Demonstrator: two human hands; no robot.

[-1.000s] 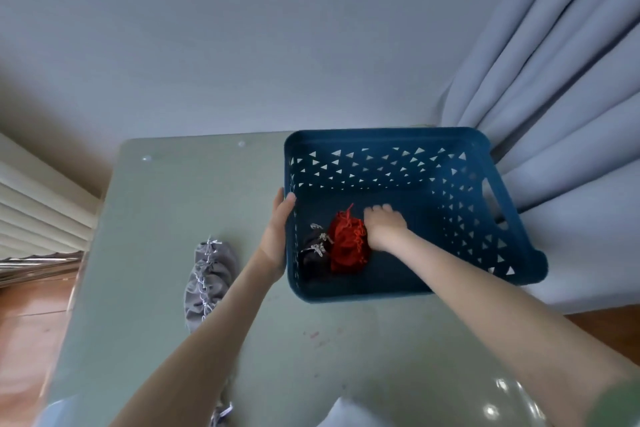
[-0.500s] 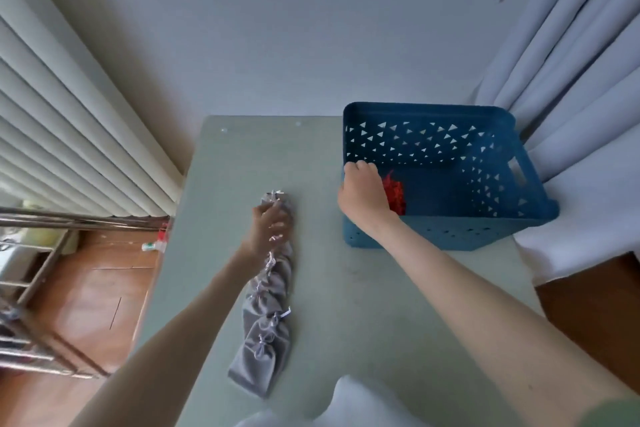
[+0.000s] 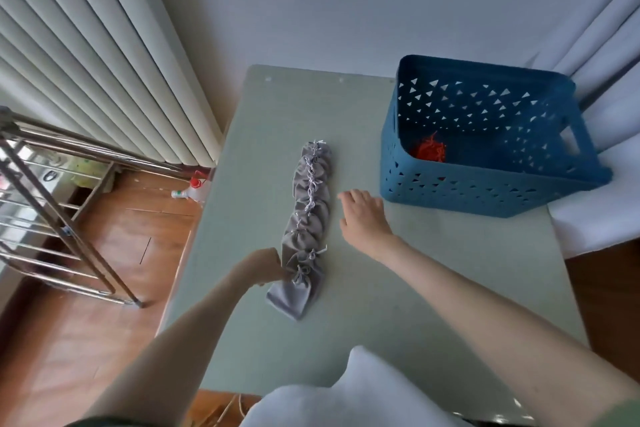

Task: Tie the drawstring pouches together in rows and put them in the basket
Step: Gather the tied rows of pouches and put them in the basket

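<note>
A row of grey drawstring pouches [image 3: 306, 218], tied together by white cords, lies lengthwise on the pale green table [image 3: 433, 288]. My left hand [image 3: 265, 267] grips the near end of the row at its left side. My right hand [image 3: 362, 215] hovers just right of the row's middle, fingers relaxed and holding nothing. The blue plastic basket [image 3: 485, 191] stands at the table's far right. Inside it a red pouch bundle [image 3: 429, 149] shows by the left wall; most of the basket floor is hidden by the near wall.
A white cloth [image 3: 346, 392] lies at the table's near edge. A metal rack [image 3: 62, 218] and a small bottle [image 3: 190, 191] stand on the wooden floor to the left. White curtains [image 3: 609, 62] hang behind and beside the basket.
My left hand slid from the far end of the grey row to its near end. My right hand left the basket rim and moved beside the row.
</note>
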